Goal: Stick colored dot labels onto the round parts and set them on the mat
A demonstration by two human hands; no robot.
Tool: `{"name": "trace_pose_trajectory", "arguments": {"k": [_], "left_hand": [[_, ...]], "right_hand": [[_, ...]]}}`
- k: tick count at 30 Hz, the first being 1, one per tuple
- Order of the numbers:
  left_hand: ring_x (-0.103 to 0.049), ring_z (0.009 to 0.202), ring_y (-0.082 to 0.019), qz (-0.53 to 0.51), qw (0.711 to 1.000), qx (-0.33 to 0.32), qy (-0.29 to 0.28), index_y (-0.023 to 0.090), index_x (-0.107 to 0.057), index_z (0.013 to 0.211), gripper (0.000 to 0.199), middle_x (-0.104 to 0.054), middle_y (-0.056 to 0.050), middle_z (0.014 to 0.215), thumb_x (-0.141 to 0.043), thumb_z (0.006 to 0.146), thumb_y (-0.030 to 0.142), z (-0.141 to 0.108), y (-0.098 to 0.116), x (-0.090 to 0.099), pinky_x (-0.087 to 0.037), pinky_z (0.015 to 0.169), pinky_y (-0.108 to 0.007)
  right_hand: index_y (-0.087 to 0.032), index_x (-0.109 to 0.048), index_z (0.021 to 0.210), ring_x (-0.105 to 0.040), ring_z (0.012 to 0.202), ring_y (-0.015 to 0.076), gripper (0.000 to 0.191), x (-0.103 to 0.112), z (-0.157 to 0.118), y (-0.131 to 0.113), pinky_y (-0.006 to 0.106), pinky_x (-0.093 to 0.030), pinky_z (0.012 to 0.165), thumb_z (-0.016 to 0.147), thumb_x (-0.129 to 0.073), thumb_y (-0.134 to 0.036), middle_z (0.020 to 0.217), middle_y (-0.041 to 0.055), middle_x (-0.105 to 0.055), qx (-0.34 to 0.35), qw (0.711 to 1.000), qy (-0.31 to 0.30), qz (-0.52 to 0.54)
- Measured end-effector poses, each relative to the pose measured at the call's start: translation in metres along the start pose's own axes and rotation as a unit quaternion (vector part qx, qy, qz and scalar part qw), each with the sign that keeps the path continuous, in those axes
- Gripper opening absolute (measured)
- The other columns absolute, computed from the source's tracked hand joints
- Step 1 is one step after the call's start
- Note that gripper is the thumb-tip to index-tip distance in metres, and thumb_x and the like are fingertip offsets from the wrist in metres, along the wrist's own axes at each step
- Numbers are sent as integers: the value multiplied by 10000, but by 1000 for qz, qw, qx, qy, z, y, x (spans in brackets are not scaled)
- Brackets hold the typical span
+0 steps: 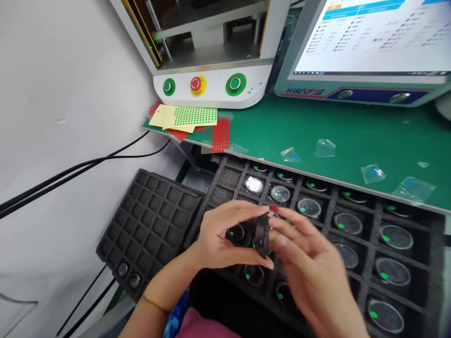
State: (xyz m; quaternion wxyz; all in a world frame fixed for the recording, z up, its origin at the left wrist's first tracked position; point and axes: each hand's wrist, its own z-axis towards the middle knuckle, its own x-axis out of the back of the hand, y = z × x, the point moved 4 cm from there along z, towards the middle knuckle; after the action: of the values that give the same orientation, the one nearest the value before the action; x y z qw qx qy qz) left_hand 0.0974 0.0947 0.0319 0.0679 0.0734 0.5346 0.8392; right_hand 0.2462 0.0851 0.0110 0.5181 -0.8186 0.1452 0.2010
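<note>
Green tabletop (268, 126) with sticker sheets (195, 116), plastic scraps (325, 148), machine (211, 58) and monitor (366, 51).

The left hand (217, 234) grips C-shaped, the right hand (310, 258) half-curled beside it.

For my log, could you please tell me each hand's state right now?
Left hand: holding a dark part between thumb and fingers.
Right hand: partly curled at the same part; whether it grips cannot be told.

Near tray (435, 263) rough matt foam; left tray (155, 211) likewise. Discs (348, 224) glossy, glass or plastic unclear. Held part (261, 237) matt-rimmed. Table (257, 124) smooth, slight sheen. Far sticker sheet (162, 116) matt paper. Bags (374, 174) at right crinkled, glossy clear plastic.
</note>
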Motion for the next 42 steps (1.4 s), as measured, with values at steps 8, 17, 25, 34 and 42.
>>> {"name": "trace_pose_trajectory", "arguments": {"k": [8, 17, 25, 34, 42], "left_hand": [[-663, 977, -186, 59, 997, -8, -46, 343, -501, 1441, 879, -628, -80, 1178, -830, 656, 124, 0, 8, -2, -571, 861, -292], [-674, 956, -180, 80, 989, -116, -44, 10, -627, 1205, 627, -663, -177, 1106, -850, 635, 145, 6, 13, -4, -562, 883, -245], [-663, 1015, -170, 90, 986, -133, -54, -43, -627, 1144, 560, -661, -201, 1117, -835, 645, 105, 8, 16, -3, -531, 950, -212], [-662, 1030, -165, 105, 984, -127, -68, -31, -625, 1127, 512, -666, -192, 1103, -819, 685, 141, 9, 20, -2, -527, 955, -198], [-646, 1049, -167, 72, 987, -110, -93, 18, -622, 1224, 588, -659, -183, 1130, -820, 693, 171, 8, 19, -1, -510, 969, -211]], "right_hand": [[-213, -658, 643, -521, 386, 86, 241, -11, -14, -31, 158, -461, 451, 765, -772, -387, 559, 2, -563, 21, 994, -92, -53], [-229, -737, 781, -618, 562, 67, 116, -7, -16, -14, 103, -506, 585, 869, -669, -198, 661, 20, -637, -102, 974, -191, 66], [-244, -746, 823, -635, 606, 55, 170, -3, -18, -10, 88, -515, 613, 900, -621, -157, 704, 6, -661, -136, 960, -218, 106], [-205, -707, 673, -584, 465, 71, 110, -10, -14, -10, 98, -480, 518, 757, -775, -186, 560, 12, -604, -150, 970, -160, 109], [-177, -282, 829, -454, 317, 69, 727, -18, -37, -6, 80, -316, 351, 546, -906, -418, 491, -101, -471, -256, 962, 59, 76]]}}
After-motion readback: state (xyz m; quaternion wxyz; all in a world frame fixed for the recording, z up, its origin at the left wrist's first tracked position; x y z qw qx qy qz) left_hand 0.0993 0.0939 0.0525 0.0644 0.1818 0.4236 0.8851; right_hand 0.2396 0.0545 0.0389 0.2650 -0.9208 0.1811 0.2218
